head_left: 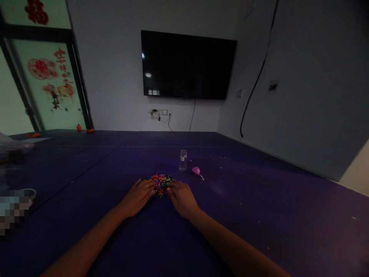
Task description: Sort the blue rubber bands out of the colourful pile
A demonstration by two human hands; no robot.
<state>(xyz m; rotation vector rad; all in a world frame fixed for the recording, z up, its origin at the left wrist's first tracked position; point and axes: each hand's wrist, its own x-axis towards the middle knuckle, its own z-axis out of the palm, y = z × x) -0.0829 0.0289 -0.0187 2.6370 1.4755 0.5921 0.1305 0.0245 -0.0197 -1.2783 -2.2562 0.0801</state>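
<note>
A pile of small multicoloured bands or clips (160,184), too small to name surely, lies on the dark purple tabletop (150,238). My left hand (140,197) rests against the pile's left side, fingers stretched out over it. From the right, my right hand (182,198) touches the same pile with its fingers extended. Both hands lie low and flat, and neither grips anything visible. Just beyond the pile stands a clear bottle (183,161), upright, with a small pale label. To its right is a pink funnel-like cup (196,170) with a thin tail.
At the far left are a clear plastic bag (11,152) and a pixelated patch (13,209) with a pale loop. Small orange objects (90,130) sit near the back left edge. White specks dot the right side. A television (188,65) hangs on the wall; a black cable (256,80) dangles at right.
</note>
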